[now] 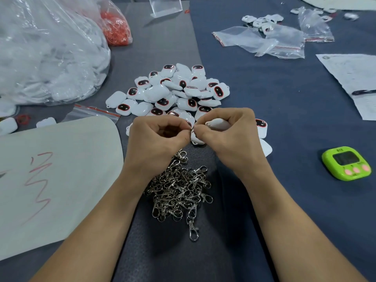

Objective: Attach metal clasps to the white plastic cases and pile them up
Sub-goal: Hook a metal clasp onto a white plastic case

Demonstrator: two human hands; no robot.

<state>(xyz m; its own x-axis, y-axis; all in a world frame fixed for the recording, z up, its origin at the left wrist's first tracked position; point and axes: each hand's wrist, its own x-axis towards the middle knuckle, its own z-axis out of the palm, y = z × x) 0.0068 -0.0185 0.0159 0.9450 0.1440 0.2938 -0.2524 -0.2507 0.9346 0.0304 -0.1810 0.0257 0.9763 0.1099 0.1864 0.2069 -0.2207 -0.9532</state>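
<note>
At the far left a large clear plastic bag (46,49) bulges with white cases, their shapes blurred behind the film. Behind its right side, a smaller clear bag (116,27) holds a mass of small orange-red pieces, too fine to tell apart. In front of the big bag a flat zip bag (91,112) with a red seal strip lies on the bench (284,98); I cannot tell what it holds. A pale sheet (57,169) with red scribbles lies nearer.

At the middle, a loose pile of white plastic cases (173,90), many showing dark red-rimmed windows, sits on the bench. Nearer the person lies a heap of metal clasps (179,188), tangled together.

Both hands meet between the two heaps. The left hand (156,137) has its fingers (180,128) curled and pinched narrow on a small metal clasp (192,130), mostly hidden. The right hand (230,135) curls its fingers (209,115) round one white case (217,124), its fingertips touching the same metal piece.

At the back stands a clear acrylic stand (165,7). To the right, several crumpled zip bags (264,41) lie on the bench, with a few white cases (262,21) beside and partly under them. Farther right lie a printed paper (350,78) and a green timer (347,162).
</note>
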